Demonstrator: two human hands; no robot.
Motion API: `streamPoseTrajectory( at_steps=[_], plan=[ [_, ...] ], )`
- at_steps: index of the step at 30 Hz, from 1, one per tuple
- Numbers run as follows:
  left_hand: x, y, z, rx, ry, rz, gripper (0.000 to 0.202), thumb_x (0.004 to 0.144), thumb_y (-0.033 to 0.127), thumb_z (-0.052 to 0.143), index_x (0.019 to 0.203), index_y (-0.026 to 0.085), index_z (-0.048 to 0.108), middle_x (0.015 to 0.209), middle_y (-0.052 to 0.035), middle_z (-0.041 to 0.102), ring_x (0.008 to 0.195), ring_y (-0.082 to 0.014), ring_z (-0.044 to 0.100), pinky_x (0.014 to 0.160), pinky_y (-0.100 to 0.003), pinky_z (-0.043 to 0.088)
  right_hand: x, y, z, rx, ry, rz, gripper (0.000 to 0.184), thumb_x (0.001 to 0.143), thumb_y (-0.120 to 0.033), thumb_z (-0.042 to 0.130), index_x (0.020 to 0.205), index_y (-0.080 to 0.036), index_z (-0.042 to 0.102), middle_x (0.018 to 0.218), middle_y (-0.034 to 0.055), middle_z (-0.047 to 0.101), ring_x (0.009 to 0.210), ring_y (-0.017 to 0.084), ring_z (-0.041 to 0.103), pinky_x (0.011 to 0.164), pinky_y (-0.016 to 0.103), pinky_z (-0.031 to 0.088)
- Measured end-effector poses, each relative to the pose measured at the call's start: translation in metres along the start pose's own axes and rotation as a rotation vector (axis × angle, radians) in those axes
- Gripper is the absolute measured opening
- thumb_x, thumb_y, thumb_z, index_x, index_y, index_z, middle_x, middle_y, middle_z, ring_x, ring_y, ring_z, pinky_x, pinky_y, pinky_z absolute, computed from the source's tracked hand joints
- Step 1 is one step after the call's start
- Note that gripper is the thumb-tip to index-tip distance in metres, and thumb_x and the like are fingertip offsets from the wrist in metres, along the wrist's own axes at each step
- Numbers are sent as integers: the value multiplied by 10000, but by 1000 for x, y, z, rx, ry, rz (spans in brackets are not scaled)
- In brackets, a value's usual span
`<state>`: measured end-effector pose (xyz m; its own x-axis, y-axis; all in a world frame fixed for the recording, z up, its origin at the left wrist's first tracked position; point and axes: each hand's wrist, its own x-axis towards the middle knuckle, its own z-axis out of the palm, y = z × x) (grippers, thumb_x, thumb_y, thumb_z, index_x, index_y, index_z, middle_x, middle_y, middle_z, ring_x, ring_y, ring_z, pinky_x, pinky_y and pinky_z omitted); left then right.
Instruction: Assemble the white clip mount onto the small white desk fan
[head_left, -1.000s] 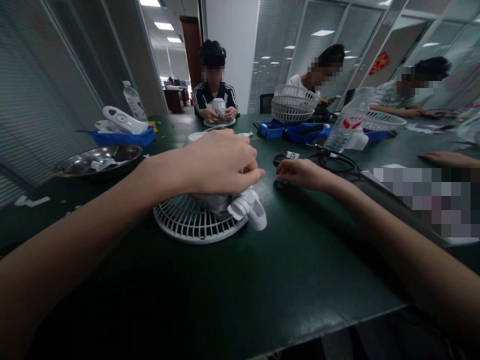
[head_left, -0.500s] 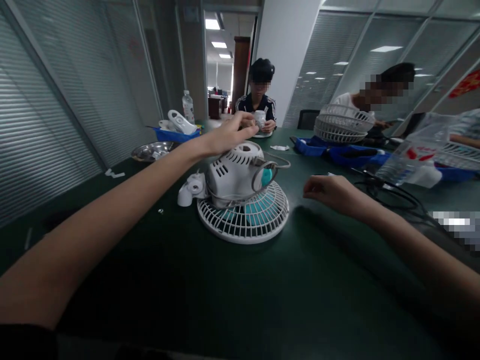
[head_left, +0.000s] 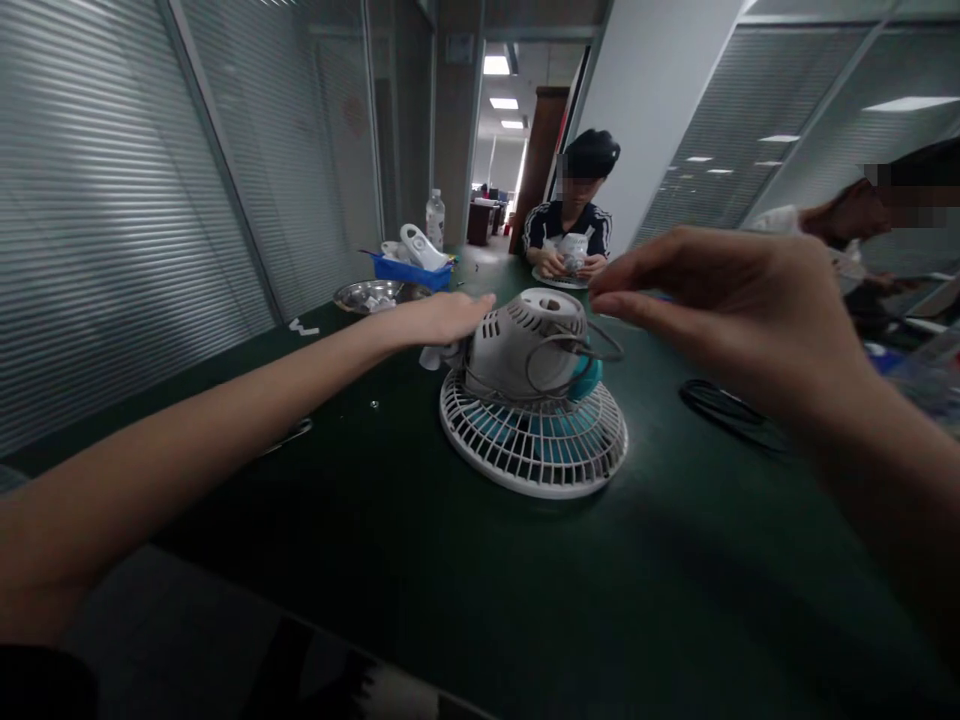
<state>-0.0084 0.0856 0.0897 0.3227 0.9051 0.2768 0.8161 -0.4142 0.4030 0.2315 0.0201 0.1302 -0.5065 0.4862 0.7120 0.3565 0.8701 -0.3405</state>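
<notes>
Holding left hand (head_left: 446, 318), grip unclear, beside fan (head_left: 502, 360) lying grille-down on bench (head_left: 615, 580); hovering right hand (head_left: 757, 300) with fingertips near thumb, pinch unclear; possibly risking tipping fan by snagging loose cord (head_left: 619, 350).

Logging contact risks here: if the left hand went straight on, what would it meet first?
The left hand would probably meet the fan housing near its top, though depth is unclear.

White fan (head_left: 501, 362) (blades (head_left: 553, 447) teal), dark green tabletop (head_left: 480, 570).
</notes>
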Motion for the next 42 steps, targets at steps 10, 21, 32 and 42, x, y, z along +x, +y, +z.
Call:
streamPoseTrajectory(
  at_steps=[10,21,32,42],
  plan=[
    [-48,1,26,-58,244,-33,528,983,416,278,820,134,694,753,-100,692,731,-211,649,742,-330,462,-32,4,50,-406,10,-486,96,862,-83,625,937,-127,667,939,85,715,878,212,642,805,388,502],
    [-91,-2,52,-412,264,171,480,979,363,331,1335,105,525,1218,-135,634,1105,-227,592,965,-348,454,-100,-39,63,-203,-292,-276,258,985,-102,392,972,-97,650,964,94,678,832,161,575,722,304,443],
    [-86,-2,50,-191,-6,10,837,810,522,581,1516,260,217,1573,-84,274,1450,-398,147,1147,-604,178,-112,-24,69,-163,-377,-202,212,971,-130,406,1029,-102,609,995,72,651,818,157,529,720,310,419],
    [-96,12,46,-297,-14,87,780,852,492,574,1512,257,231,1522,-73,386,1354,-325,413,1141,-486,306,-112,-23,54,-220,-204,-237,178,954,-108,451,1018,-100,617,980,77,664,822,157,535,712,304,400]
  ],
)
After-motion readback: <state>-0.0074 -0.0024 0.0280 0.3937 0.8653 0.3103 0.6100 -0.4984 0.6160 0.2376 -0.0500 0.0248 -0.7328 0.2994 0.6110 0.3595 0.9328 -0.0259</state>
